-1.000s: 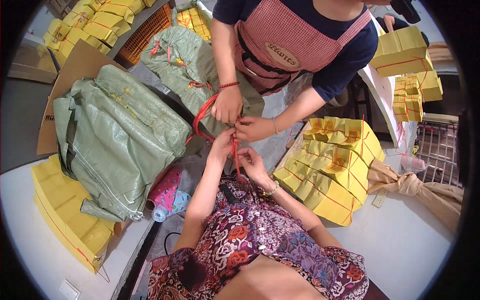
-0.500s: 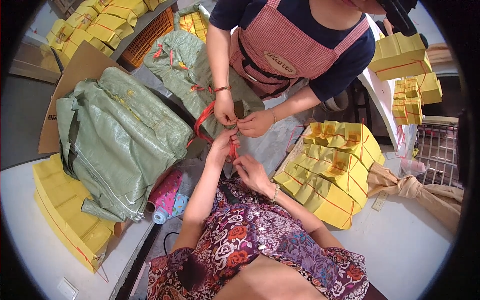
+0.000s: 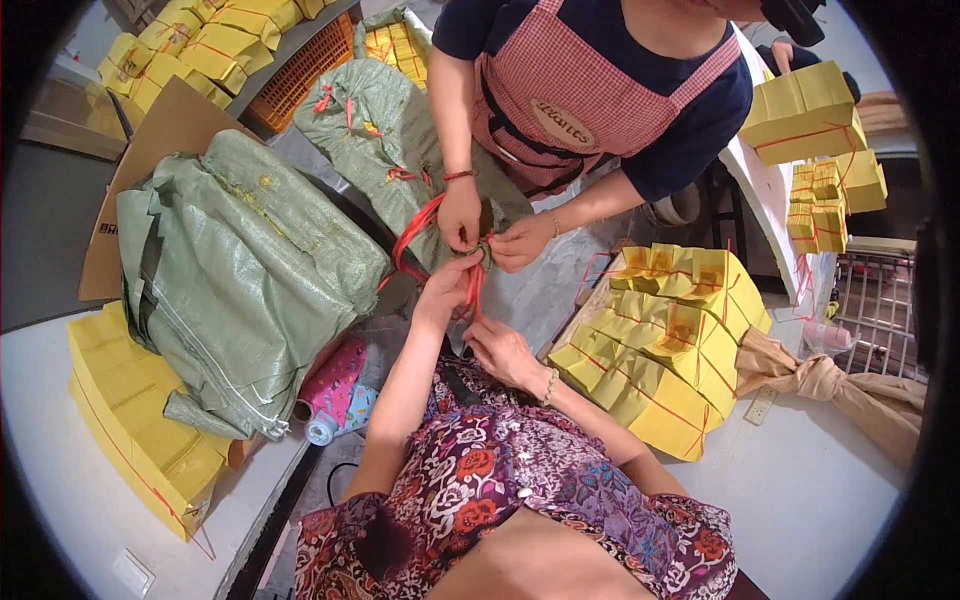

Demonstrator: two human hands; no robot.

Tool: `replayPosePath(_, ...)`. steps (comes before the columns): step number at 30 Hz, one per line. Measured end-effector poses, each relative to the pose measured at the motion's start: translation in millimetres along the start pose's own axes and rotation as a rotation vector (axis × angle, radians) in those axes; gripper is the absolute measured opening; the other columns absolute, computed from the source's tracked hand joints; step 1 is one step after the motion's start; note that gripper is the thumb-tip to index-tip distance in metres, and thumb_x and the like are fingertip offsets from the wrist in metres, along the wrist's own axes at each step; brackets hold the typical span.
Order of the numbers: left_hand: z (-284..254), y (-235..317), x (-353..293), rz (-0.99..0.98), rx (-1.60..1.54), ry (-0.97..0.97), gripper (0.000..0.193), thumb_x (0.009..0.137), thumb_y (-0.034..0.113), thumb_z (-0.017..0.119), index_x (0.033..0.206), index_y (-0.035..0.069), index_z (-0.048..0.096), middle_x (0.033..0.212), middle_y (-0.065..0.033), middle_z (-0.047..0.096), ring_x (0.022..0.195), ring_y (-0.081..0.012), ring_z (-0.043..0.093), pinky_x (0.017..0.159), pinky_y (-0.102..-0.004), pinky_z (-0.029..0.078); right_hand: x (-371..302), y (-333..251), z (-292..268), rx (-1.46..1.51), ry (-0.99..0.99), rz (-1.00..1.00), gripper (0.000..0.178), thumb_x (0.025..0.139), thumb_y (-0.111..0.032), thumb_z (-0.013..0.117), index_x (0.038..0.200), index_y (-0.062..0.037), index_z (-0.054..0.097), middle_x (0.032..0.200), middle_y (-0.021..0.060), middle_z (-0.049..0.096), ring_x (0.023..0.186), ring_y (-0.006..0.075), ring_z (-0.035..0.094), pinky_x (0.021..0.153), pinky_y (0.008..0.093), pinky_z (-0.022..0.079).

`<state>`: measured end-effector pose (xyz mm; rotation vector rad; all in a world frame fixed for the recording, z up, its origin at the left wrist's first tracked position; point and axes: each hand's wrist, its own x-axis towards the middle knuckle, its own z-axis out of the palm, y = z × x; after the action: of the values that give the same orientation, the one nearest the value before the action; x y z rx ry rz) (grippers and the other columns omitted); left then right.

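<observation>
A bundle of red plastic string [image 3: 475, 287] hangs at the gathered corner of a green woven sack [image 3: 372, 125]. My left hand [image 3: 447, 288] is closed around the string just under that corner. Lower down, my right hand [image 3: 503, 352] pinches the string's hanging ends, thumb and fingers together. A co-worker in a checked apron [image 3: 560, 90] stands across from me. That person's two hands, one at the left [image 3: 461, 215] and one at the right [image 3: 520, 243], finger the string and sack corner just above my left hand. A red loop of string curves out to the left.
A folded green sack [image 3: 260, 270] lies over a stack at left, beside yellow paper bundles [image 3: 140, 400]. More tied yellow bundles [image 3: 660, 340] sit on the right table. Pink and blue rolls [image 3: 335, 395] stand near my left forearm. An orange crate [image 3: 300, 75] is behind.
The co-worker's hands have drawn slightly apart, showing red string between them. My left hand has risen a little, and my right hand has moved slightly down and left along the string.
</observation>
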<state>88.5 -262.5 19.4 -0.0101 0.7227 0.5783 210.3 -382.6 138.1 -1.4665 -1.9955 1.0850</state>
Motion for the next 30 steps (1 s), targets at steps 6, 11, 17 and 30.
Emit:
replayPosePath(6,27,-2,-10,0.147,0.086,-0.06,0.014,0.086,0.011,0.059,0.098,0.005,0.056,0.089,-0.0016,0.059,0.087,-0.0121,0.057,0.076,-0.025,0.045,-4,4,-1,-0.037,0.022,-0.005,0.012,0.08,-0.006,0.056,0.092,-0.0059,0.055,0.084,0.0125,0.053,0.081,0.0321,0.057,0.07,0.0405,0.047)
replayPosePath(11,27,-14,-28,0.352,0.414,-0.07,0.035,0.08,0.004,0.063,0.112,0.001,0.049,0.101,-0.0032,0.056,0.095,-0.0126,0.055,0.088,-0.0266,0.041,-4,4,-3,-0.033,0.017,-0.025,0.013,0.08,-0.007,0.056,0.093,-0.006,0.055,0.086,0.0125,0.054,0.081,0.0321,0.057,0.07,0.0403,0.047)
replayPosePath(17,32,-32,-36,0.448,0.492,-0.047,0.049,0.076,-0.001,0.064,0.12,0.006,0.043,0.115,-0.0069,0.05,0.108,-0.0163,0.047,0.09,-0.0321,0.041,-10,-2,-3,0.131,0.469,0.168,0.019,0.081,-0.002,0.056,0.099,-0.0005,0.051,0.088,0.014,0.05,0.078,0.0269,0.056,0.07,0.0339,0.046)
replayPosePath(30,9,-30,-39,0.709,0.413,0.419,0.045,0.077,-0.001,0.05,0.121,0.003,0.045,0.113,-0.0131,0.055,0.097,-0.0214,0.055,0.076,-0.0276,0.044,5,35,-9,0.358,0.614,0.422,0.023,0.084,-0.007,0.054,0.105,-0.001,0.048,0.098,0.0105,0.051,0.086,0.0189,0.055,0.076,0.0304,0.047)
